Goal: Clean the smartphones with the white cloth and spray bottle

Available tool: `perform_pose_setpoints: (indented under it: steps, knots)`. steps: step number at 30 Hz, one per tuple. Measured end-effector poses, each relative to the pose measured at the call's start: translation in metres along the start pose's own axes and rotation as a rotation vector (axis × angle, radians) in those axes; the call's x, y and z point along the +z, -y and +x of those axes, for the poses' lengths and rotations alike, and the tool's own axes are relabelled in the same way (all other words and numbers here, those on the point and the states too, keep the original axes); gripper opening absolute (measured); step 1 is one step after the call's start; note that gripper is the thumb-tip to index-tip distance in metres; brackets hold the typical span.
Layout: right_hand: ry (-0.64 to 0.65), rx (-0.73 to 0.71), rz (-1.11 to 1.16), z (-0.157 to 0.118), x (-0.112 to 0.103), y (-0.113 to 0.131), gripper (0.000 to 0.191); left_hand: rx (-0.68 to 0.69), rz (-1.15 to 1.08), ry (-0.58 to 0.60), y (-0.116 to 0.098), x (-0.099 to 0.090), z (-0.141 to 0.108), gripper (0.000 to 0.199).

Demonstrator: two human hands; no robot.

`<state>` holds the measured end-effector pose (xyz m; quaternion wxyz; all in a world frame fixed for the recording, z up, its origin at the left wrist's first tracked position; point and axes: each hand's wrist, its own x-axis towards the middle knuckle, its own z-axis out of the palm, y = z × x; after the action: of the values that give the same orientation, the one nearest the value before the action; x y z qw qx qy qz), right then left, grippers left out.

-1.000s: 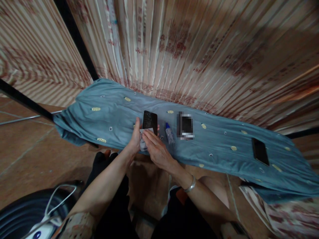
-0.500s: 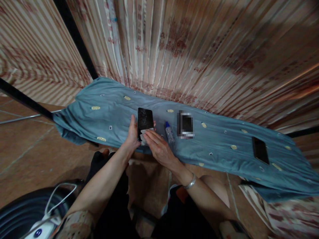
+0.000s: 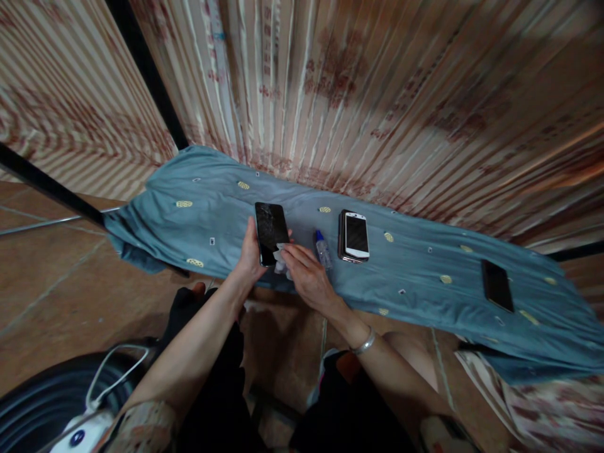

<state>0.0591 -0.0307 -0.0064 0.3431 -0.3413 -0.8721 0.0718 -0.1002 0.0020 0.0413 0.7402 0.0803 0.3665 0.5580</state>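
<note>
A black smartphone (image 3: 270, 228) with smears or cracks across its screen rests in my left hand (image 3: 251, 253), which grips it from beneath and along its edges. My right hand (image 3: 309, 274) pinches a crumpled pale wipe (image 3: 279, 260) against the phone's lower right corner. Just right of my right hand lies a clear bottle with a blue cap (image 3: 322, 247). Farther right, a white smartphone (image 3: 357, 235) sits on top of a darker phone (image 3: 341, 239).
The blue patterned cloth (image 3: 226, 220) covers a long narrow surface. Another black phone (image 3: 497, 285) lies near its right end. Striped curtains (image 3: 302, 94) hang behind, with black poles (image 3: 146, 72) at left. A power strip (image 3: 80, 434) and a black coil (image 3: 38, 402) are at lower left.
My right hand and the wipe have shifted slightly right and toward the phone's lower corner, uncovering more screen. The held phone has tilted a little and moved slightly left.
</note>
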Motion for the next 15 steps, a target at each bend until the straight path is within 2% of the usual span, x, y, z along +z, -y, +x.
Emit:
perform_pose_setpoints:
  steps: [7, 15]
  knots:
    - [0.019, 0.096, -0.056, 0.004, -0.002, -0.005, 0.042, -0.107, 0.006, 0.043, 0.004, 0.005, -0.007, 0.077]
    - [0.003, 0.159, -0.095, 0.008, -0.005, -0.027, 0.043, -0.153, 0.018, 0.048, 0.018, 0.011, -0.012, 0.069]
